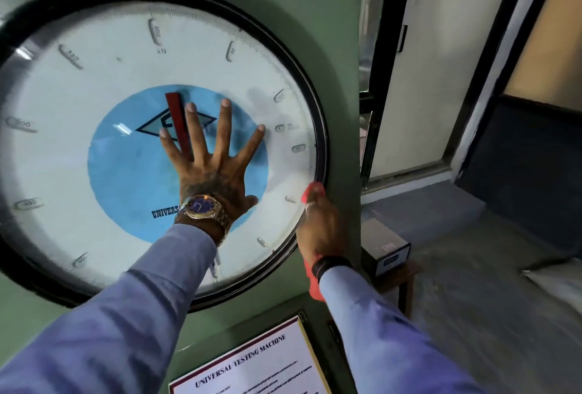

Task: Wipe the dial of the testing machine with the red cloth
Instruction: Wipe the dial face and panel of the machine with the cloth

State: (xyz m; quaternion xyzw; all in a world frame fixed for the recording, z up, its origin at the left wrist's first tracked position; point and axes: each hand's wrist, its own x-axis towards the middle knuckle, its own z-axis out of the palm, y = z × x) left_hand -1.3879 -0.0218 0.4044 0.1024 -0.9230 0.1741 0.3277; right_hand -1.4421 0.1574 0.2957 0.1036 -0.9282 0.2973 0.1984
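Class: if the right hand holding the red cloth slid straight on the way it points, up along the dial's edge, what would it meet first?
Probably only more of the dial's black rim; the right hand with the red cloth already sits there.

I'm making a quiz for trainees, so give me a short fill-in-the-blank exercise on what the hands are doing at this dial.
1. The left hand lies flat with its fingers ____ on the dial.
2. The right hand holds a ____ cloth at the dial's right edge.
3. The left wrist wears a ____.

Missing words: spread; red; watch
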